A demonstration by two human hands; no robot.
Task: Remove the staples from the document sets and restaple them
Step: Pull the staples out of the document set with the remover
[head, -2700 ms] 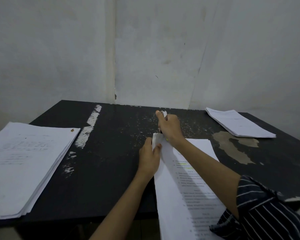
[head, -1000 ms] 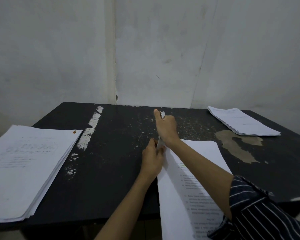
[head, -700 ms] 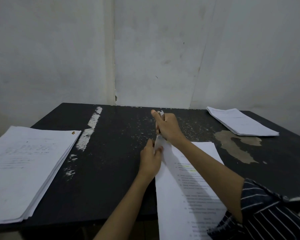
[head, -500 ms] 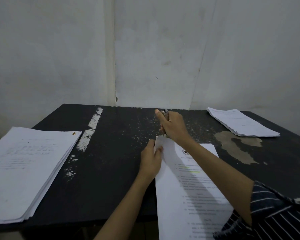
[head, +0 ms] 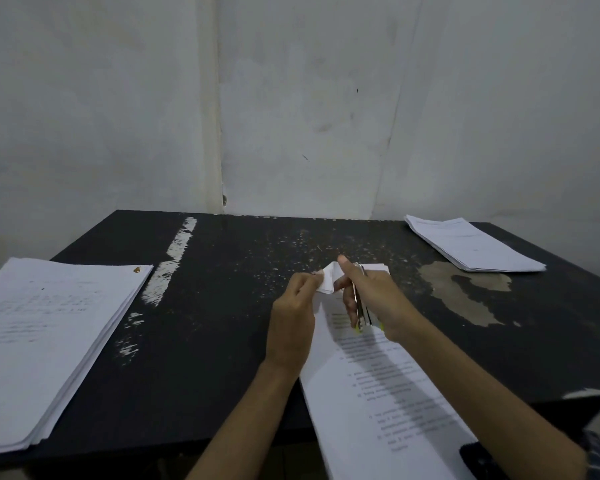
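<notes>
**A:** Where is the document set [head: 371,382], and which way does it lie?

**B:** Near right on the black desk [head: 222,341]. Its long axis runs from the near edge, which it overhangs, toward the far side, leaning slightly left. The far-left corner is folded up off the desk.

**A:** And the hands?

**B:** They are close together at that corner. The left hand [head: 291,320] pinches the folded corner between thumb and fingers. The right hand [head: 374,299] is curled round a slim metal tool [head: 357,306], with its thumb up by the fold. I cannot tell whether the tool is a stapler or a remover. It lies along the palm with its yellow-green end pointing to the near side.

**A:** What's the count?

**B:** Three lots of paper: this set, a thick stack [head: 49,341] at the near left, and a thinner stack [head: 471,247] at the far right. There is one tool.

**A:** What has changed from half a second ago?

**B:** Back then the tool's metal tip stuck out past the right thumb toward the far wall, and now it points the other way. The corner is bent up further. The right hand now covers the printed emblem at the head of the page.
</notes>
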